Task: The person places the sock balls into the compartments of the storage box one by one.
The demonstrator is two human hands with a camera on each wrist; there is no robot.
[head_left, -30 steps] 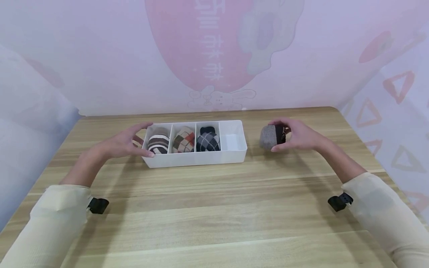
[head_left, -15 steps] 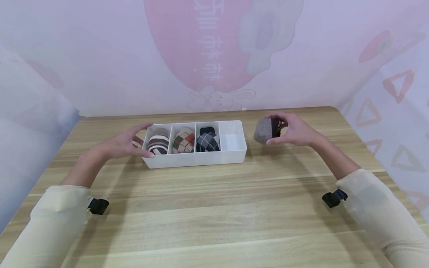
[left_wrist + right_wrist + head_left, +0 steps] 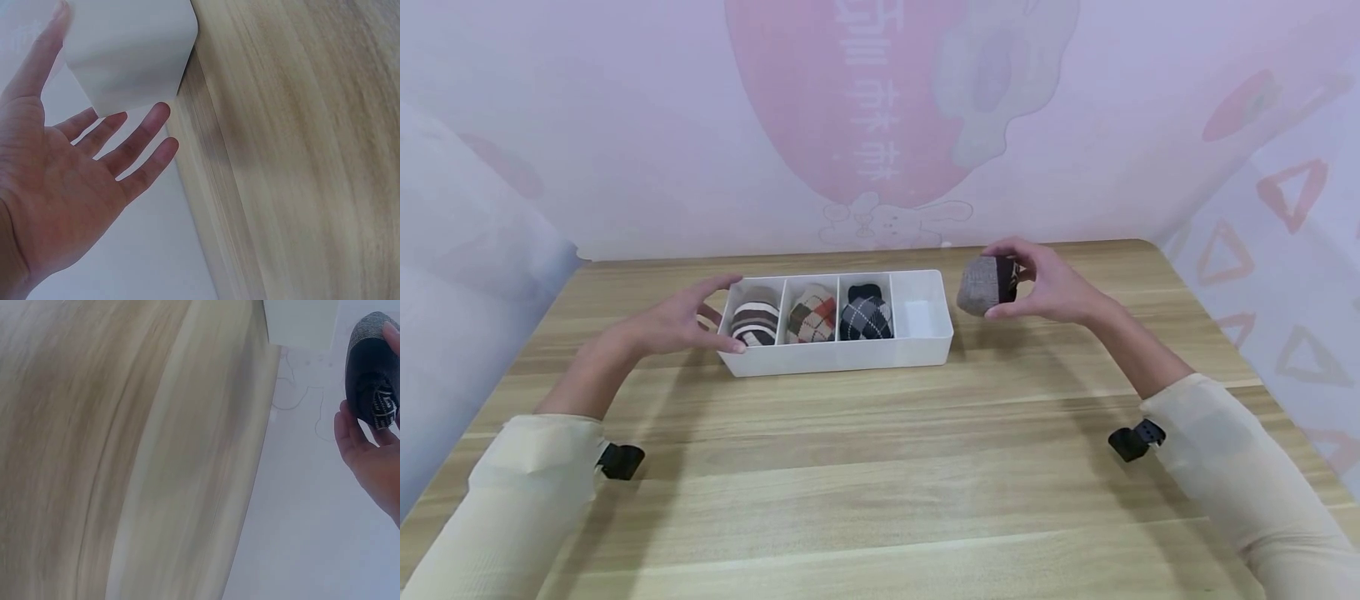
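Right now the grey and dark rolled sock bundle (image 3: 987, 283) is off the table, gripped in the person's right hand (image 3: 1047, 287), whose fingers and thumb curl round it from the far side; it hangs just to the right of the white divider tray (image 3: 842, 357), a little above the level of its rim and not yet over it. From the right wrist view the bundle (image 3: 372, 369) shows its dark patterned end against the palm (image 3: 375, 459). Three of the tray's four compartments are already filled: a brown-and-white striped bundle (image 3: 755, 321) at the left end, a tan argyle bundle (image 3: 811, 315) next to it, and a dark argyle bundle (image 3: 866, 314) third along. The rightmost compartment (image 3: 919, 312) has nothing in it, and it is the one nearest the held bundle, so by my reckoning the sorting is about three quarters done, with this last bundle left to go in. The left hand (image 3: 688, 318) is at the tray's left end, fingers spread and fairly straight, holding nothing; the left wrist view shows the fingertips (image 3: 156, 119) at the tray's corner (image 3: 134, 53), though I cannot tell whether they actually touch it. All of it sits on a pale wooden table (image 3: 880, 467), with a pink patterned backdrop (image 3: 880, 125) behind.
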